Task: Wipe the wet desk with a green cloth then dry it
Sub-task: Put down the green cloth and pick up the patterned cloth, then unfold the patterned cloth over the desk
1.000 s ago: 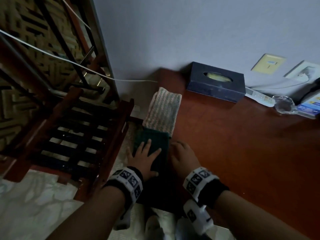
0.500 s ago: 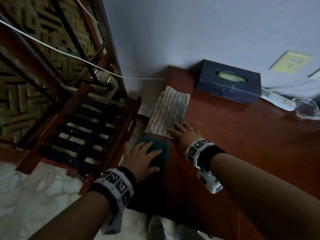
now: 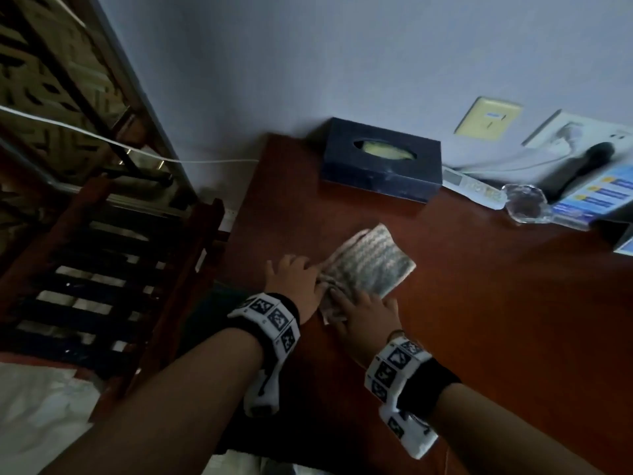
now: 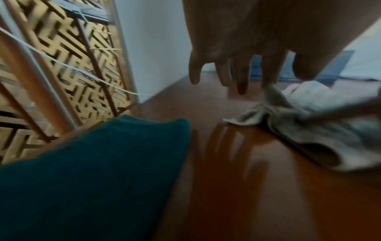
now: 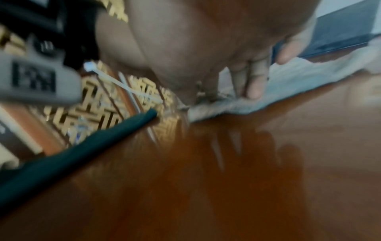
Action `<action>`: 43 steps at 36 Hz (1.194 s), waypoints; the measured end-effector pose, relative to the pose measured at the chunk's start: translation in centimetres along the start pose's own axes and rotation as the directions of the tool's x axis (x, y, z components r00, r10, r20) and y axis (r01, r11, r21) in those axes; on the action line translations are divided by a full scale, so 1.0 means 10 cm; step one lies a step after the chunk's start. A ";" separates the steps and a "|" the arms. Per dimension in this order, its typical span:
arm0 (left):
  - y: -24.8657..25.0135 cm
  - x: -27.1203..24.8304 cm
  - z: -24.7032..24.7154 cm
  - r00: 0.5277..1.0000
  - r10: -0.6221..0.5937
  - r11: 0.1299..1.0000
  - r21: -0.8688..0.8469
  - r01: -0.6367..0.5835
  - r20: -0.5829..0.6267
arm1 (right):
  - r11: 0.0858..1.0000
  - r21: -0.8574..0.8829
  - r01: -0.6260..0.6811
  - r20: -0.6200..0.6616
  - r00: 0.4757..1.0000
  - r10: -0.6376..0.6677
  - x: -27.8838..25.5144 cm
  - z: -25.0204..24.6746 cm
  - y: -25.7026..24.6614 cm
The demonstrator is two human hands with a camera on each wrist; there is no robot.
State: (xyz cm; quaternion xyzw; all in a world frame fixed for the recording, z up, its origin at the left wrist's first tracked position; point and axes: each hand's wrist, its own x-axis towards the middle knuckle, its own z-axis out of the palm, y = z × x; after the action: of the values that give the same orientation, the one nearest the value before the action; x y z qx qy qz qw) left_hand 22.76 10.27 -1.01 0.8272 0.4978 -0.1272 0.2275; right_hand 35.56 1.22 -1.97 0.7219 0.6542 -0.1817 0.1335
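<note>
A pale striped cloth (image 3: 373,265) lies bunched on the reddish-brown desk (image 3: 479,320). My left hand (image 3: 296,277) reaches it from the left with straight fingers (image 4: 241,78); one fingertip touches the crumpled edge of the pale cloth (image 4: 309,127). My right hand (image 3: 363,311) presses its fingers (image 5: 254,84) flat on the near end of the pale cloth (image 5: 299,81). The dark green cloth (image 3: 209,310) lies at the desk's left edge behind my left wrist, held by neither hand. It shows as a green slab (image 4: 92,171) in the left wrist view and as a thin green band (image 5: 82,146) in the right.
A dark tissue box (image 3: 380,166) stands against the wall at the back. To its right lie a white remote (image 3: 472,190), a clear glass piece (image 3: 524,204) and a blue leaflet (image 3: 603,197). A slatted wooden frame (image 3: 113,275) stands left of the desk, below a white cable (image 3: 102,142).
My left hand has left the green cloth and moved right to the pale cloth. My right hand has pulled the pale cloth from the desk's left edge towards the middle, bunching it.
</note>
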 end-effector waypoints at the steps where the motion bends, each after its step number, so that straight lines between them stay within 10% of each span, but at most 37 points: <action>1: 0.06 0.02 0.02 1.000 0.009 1.000 0.017 -0.009 -0.021 | 1.000 0.023 0.004 -0.025 1.000 -0.004 0.02 -0.05 0.05; 6: 0.23 0.08 0.09 0.992 0.029 0.999 -0.014 -0.031 -0.119 | 0.995 0.102 -0.008 -0.178 0.984 0.026 0.26 -0.30 0.45; 19: 0.12 0.04 0.19 0.998 -0.042 0.999 -0.036 0.041 -0.048 | 0.997 0.024 0.076 -0.030 0.997 -0.076 1.03 -0.38 0.86; 35: 0.11 -0.07 0.04 0.998 -0.066 0.976 -0.208 0.062 -0.012 | 0.991 0.133 0.029 -0.211 0.978 0.000 0.57 -0.66 1.32; 43: 0.12 0.01 -0.59 0.975 0.036 0.928 -0.355 -0.115 -0.221 | 0.976 0.217 0.003 -0.350 0.934 0.075 0.30 -1.17 1.65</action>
State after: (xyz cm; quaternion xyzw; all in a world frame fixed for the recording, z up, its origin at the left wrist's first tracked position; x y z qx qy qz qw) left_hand 23.79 12.82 4.35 0.7978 0.5015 0.0649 0.3284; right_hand 53.20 7.18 6.48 0.7648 0.6309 -0.1149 -0.0624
